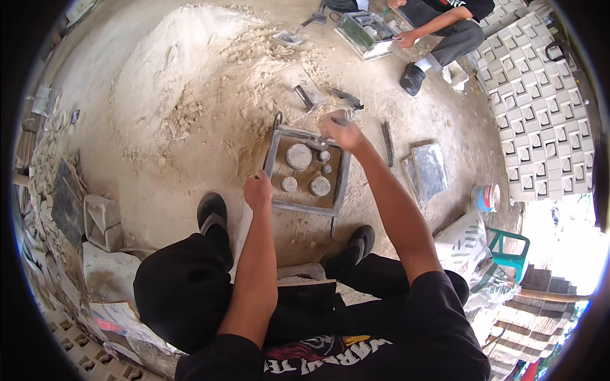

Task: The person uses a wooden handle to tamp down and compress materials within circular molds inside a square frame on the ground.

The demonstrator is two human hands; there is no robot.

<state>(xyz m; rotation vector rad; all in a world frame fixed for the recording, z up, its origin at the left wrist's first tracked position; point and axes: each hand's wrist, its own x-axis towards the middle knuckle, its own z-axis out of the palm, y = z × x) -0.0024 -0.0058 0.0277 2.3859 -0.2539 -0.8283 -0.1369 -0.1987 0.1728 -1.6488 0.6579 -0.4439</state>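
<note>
A square grey moulding frame (272,155) lies on the ground before me, filled with brown sand (302,184). Several round pale discs sit in the sand, the largest disc (298,156) at the upper left and another wide disc (319,186) at the lower right. My left hand (258,190) is closed in a fist by the frame's left side; what it grips, if anything, is hidden. Over the far right corner my right hand (341,131) is closed around a small grey tool, whose kind I cannot make out.
Beyond the frame lie a hammer-like tool (304,98) and a dark bar (388,143). A sand heap (171,63) rises at the far left. Flat slabs (429,170) and a bucket (486,197) stand right. Another person's hand (405,39) touches a second frame (365,39).
</note>
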